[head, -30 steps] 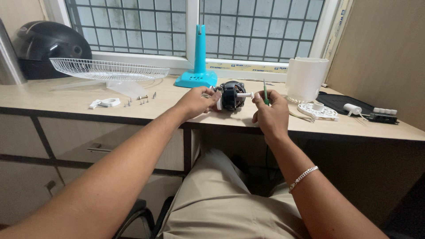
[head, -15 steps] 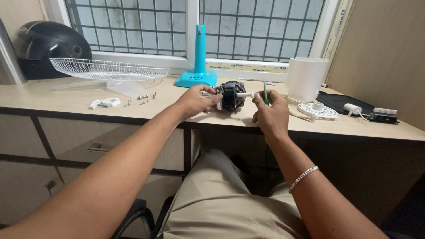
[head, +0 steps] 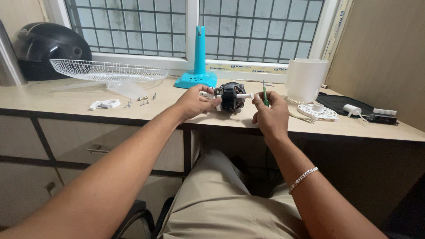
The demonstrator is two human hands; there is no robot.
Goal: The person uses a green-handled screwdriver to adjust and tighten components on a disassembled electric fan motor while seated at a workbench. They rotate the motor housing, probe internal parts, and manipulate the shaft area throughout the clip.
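While the small black fan motor with its white shaft sits on the pale wooden counter near its front edge, both hands work on it. The left hand has its fingers closed around the motor's left end, steadying it. The right hand pinches the tip of the white shaft and also holds a thin green-handled screwdriver upright in closed fingers.

Judging by what lies about, the fan is already well apart: the white wire guard rests far left, loose small screws and a white plastic clip lie left of the motor, the turquoise stand stands behind it, and the white cylindrical housing is at right. The motor itself looks unopened.
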